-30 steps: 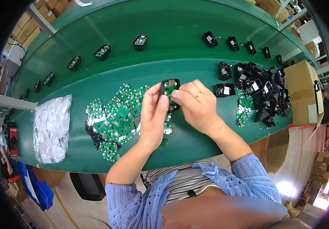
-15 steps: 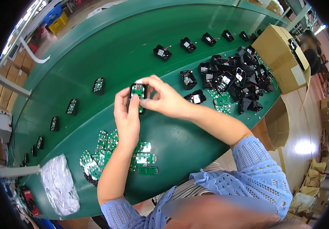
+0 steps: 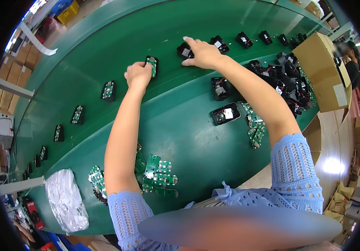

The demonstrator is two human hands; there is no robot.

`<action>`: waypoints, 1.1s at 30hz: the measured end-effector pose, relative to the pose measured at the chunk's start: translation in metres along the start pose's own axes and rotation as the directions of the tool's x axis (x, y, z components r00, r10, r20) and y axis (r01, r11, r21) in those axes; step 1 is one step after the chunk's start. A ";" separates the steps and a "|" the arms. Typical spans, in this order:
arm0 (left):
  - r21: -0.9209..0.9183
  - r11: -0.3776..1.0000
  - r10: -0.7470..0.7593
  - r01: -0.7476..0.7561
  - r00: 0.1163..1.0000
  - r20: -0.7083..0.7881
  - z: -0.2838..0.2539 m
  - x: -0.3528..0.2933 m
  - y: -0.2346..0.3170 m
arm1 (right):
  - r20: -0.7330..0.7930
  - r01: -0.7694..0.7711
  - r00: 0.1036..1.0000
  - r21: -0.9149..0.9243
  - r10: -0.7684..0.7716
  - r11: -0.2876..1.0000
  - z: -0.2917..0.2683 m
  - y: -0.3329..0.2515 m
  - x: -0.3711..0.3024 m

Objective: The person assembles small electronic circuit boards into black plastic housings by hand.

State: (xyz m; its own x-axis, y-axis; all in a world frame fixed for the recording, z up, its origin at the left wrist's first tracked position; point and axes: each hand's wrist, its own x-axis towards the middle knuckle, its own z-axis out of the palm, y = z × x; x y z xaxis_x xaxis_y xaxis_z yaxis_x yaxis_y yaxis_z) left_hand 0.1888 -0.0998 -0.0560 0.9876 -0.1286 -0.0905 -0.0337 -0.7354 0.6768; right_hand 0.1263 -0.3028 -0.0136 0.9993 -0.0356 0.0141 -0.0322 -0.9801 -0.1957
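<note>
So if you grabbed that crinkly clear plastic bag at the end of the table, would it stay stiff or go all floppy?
Probably floppy: the plastic bag lies crumpled and wrinkled on the green table, so it should sag and fold when lifted. It looks thin and see-through, so likely light for its size. Its shiny surface may feel slippery, and a push would probably bunch it up, not slide it.

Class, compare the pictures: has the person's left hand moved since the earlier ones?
Yes. The left hand has gone from above the green circuit boards out to the far belt, setting down a black housing.
</note>
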 end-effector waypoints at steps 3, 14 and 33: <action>0.260 0.953 0.256 -0.155 0.871 -0.420 0.004 -0.010 -0.010 | 0.020 0.079 0.997 0.009 -0.080 0.997 0.011 -0.001 -0.004; -0.648 0.761 0.150 -0.032 0.980 0.128 -0.076 -0.136 -0.010 | -0.534 0.713 0.638 0.139 -0.554 0.687 -0.020 -0.096 -0.121; -0.850 0.526 -0.151 -0.010 0.983 -0.105 -0.070 -0.224 -0.052 | -0.218 0.321 0.944 0.785 -0.248 0.529 0.055 -0.125 -0.173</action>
State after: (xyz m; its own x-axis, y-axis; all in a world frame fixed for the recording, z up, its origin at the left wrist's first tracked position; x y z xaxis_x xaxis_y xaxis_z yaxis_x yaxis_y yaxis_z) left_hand -0.0202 0.0143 -0.0197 0.9919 0.0548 -0.1147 0.1032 0.1802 0.9782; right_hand -0.0416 -0.1630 -0.0452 0.9466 0.1671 0.2757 0.3198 -0.3771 -0.8692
